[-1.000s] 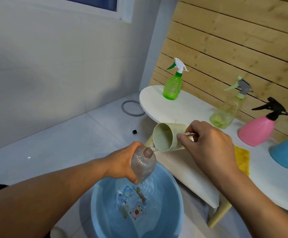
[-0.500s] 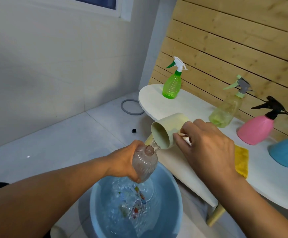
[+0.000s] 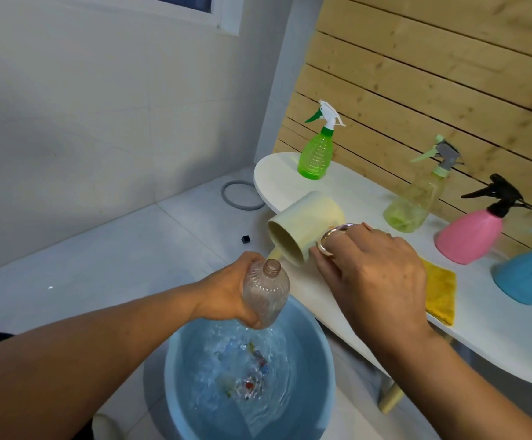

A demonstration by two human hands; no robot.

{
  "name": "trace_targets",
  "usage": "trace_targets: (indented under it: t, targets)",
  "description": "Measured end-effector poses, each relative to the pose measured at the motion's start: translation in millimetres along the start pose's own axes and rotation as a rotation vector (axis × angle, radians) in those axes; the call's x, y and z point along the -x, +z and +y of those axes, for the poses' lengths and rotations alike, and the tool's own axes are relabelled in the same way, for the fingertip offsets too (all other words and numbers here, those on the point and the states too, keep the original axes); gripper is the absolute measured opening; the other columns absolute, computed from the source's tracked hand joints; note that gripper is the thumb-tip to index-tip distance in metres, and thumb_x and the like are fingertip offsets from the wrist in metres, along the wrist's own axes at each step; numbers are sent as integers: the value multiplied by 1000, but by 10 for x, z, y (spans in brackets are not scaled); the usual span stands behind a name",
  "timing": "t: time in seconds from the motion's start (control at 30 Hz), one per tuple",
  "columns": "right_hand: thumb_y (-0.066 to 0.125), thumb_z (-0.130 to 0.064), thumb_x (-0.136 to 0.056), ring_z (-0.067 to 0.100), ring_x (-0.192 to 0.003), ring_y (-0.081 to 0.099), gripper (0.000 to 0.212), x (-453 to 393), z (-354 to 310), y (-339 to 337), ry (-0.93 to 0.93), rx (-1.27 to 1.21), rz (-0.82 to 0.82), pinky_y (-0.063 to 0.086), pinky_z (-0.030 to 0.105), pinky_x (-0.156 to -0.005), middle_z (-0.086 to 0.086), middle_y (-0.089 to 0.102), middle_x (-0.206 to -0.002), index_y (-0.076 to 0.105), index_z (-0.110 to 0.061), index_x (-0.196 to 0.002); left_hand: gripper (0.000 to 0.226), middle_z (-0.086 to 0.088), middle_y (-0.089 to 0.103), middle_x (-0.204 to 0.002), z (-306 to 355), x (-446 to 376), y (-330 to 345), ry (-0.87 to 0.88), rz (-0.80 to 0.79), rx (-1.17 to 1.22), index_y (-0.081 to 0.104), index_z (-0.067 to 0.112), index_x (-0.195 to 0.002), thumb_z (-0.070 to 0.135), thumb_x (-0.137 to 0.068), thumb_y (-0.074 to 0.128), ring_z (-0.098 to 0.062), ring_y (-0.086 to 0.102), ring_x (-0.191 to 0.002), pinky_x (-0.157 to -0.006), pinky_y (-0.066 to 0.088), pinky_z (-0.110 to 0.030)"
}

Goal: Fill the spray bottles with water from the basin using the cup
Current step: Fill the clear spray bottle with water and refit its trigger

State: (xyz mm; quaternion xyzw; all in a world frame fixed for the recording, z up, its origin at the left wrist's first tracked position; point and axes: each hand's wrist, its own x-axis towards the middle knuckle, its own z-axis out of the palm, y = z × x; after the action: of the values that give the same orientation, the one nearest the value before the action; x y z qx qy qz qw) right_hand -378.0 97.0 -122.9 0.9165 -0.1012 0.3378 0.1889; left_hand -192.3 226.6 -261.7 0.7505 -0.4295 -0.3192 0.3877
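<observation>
Lifted clear of the clear bottle [image 3: 266, 295], the cream cup [image 3: 306, 228] now lies tipped sideways above the tabletop [image 3: 496, 350] edge, right hand [image 3: 372, 274] fingers curled round its metal handle. Left hand [image 3: 229, 290] grips the uncapped bottle over the rippling blue basin [image 3: 318, 369]. Green, yellow, pink and blue sprayers line the wall side; a yellow cloth [image 3: 440, 293] lies near the front edge.
</observation>
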Motion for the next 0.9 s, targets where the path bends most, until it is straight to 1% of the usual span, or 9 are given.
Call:
trace_targets:
  t: [0.07, 0.13, 0.27, 0.33, 0.47, 0.6, 0.67, 0.8, 0.9]
  targets:
    - [67, -39, -95, 29, -58, 55, 28, 9, 17, 9, 135, -47, -73, 28, 30, -51, 0, 57, -68, 60, -19, -77, 105, 10, 56, -127, 8, 18, -18, -8, 16, 40, 31, 39, -140, 15, -63, 98, -10, 61, -115, -88, 58, -22]
    - [67, -47, -93, 31, -60, 59, 30, 18, 24, 12, 272, -90, -151, 27, 28, -51, -2, 60, -71, 58, -21, -81, 103, 8, 57, -126, -6, 34, -38, -23, 38, 90, 33, 37, -140, 11, -64, 97, -11, 62, -114, -84, 58, -19]
    - [55, -56, -96, 33, -78, 60, 32, 33, 35, 45, 424, -146, -350, 37, 34, -61, -7, 47, -75, 55, -25, -89, 109, 8, 56, -129, -66, 64, -92, -59, 78, 155, 31, 36, -144, 13, -62, 99, -10, 61, -117, -91, 58, -24]
    - [51, -58, -97, 32, -79, 58, 32, 58, 41, 102, 453, -149, -425, 38, 35, -64, -8, 46, -74, 53, -26, -91, 111, 8, 56, -130, -97, 82, -111, -67, 83, 167, 30, 35, -145, 14, -61, 99, -11, 60, -118, -92, 58, -25]
    - [50, -56, -97, 26, -73, 49, 31, 132, 57, 355, 529, -200, -555, 38, 34, -64, -7, 56, -75, 51, -27, -85, 109, 6, 57, -129, -128, 109, -124, -73, 86, 153, 32, 33, -143, 11, -61, 100, -11, 61, -116, -92, 59, -26]
    - [54, -56, -93, 27, -77, 59, 39, 228, 68, 723, 609, -284, -672, 42, 34, -64, -6, 58, -72, 47, -23, -74, 109, 6, 56, -128, -145, 126, -128, -78, 77, 141, 33, 33, -142, 11, -59, 100, -13, 61, -116, -93, 59, -29]
    - [56, -55, -92, 28, -79, 61, 39, 268, 48, 910, 626, -310, -724, 44, 34, -64, -4, 61, -74, 48, -22, -73, 108, 6, 56, -127, -141, 133, -122, -77, 76, 134, 33, 33, -142, 9, -60, 99, -14, 62, -115, -93, 60, -29]
    - [58, -55, -89, 26, -77, 62, 36, 403, -13, 1292, 650, -333, -839, 46, 32, -64, -3, 64, -77, 57, -21, -78, 106, 6, 56, -126, -131, 121, -111, -67, 90, 124, 33, 34, -141, 7, -61, 98, -16, 63, -113, -88, 60, -25]
    - [58, -57, -88, 25, -81, 62, 38, 537, -54, 1593, 655, -334, -935, 49, 32, -69, -3, 66, -82, 56, -21, -78, 106, 7, 56, -126, -125, 106, -115, -63, 97, 124, 34, 35, -140, 8, -60, 98, -15, 63, -113, -88, 60, -25]
